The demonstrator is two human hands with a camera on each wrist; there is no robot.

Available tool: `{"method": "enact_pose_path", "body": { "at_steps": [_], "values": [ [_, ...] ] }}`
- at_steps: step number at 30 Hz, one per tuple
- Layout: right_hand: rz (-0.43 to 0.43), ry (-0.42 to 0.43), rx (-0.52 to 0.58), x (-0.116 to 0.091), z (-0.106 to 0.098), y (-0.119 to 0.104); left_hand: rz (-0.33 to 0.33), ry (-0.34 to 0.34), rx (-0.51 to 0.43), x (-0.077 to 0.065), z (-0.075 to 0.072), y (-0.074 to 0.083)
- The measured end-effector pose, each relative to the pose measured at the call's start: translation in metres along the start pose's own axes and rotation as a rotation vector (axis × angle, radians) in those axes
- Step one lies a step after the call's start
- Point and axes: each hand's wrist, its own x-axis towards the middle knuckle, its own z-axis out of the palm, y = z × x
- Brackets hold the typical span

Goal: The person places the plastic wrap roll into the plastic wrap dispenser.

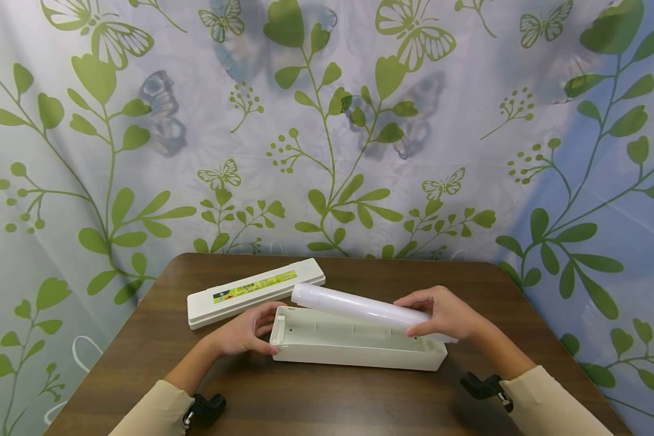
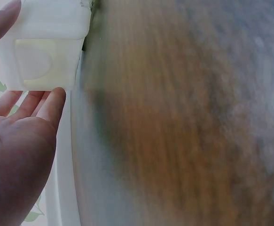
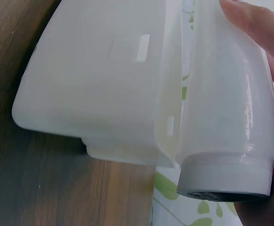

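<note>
A long white open box (image 1: 354,356) stands on the table, its hollow facing up. My left hand (image 1: 247,330) grips its left end, thumb on the near side and fingers round the far side; the left wrist view shows the fingers at that end wall (image 2: 47,63). Above the box, my right hand (image 1: 441,312) holds a roll of plastic wrap (image 1: 354,303) near its right end. The roll slants, its left end reaching past the box's far edge. In the right wrist view, the tube core end (image 3: 225,176) sticks out of the wrap beside the box wall (image 3: 94,75).
Behind the left hand lies a long white lid (image 1: 198,307) with a yellow-green label, set at an angle. The brown wooden table (image 1: 327,399) ends at a leaf-patterned curtain (image 1: 327,121). Dark camera mounts (image 1: 207,410) sit at both wrists.
</note>
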Motion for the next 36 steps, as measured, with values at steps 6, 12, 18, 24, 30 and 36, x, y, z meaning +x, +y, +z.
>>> {"method": "enact_pose_path", "body": {
  "at_steps": [6, 12, 18, 24, 30, 36],
  "values": [
    [0.016, -0.029, -0.002, 0.004, 0.002, -0.001, 0.012, -0.003, 0.005, 0.0, 0.001, 0.0],
    [0.011, -0.055, -0.028, 0.008, 0.004, -0.003, 0.008, 0.011, 0.041, 0.0, 0.001, 0.001],
    [-0.001, -0.09, -0.042, 0.01, 0.007, -0.004, -0.007, 0.015, 0.046, 0.0, 0.002, 0.001],
    [0.014, -0.112, -0.052, 0.013, 0.009, -0.005, -0.006, 0.016, 0.029, 0.0, 0.003, 0.002],
    [0.005, -0.137, -0.042, 0.017, 0.012, -0.007, -0.008, 0.01, 0.002, -0.001, 0.003, 0.002],
    [0.004, -0.15, -0.047, 0.018, 0.016, -0.006, -0.014, 0.01, 0.013, -0.002, 0.003, 0.001]
  ]
}}
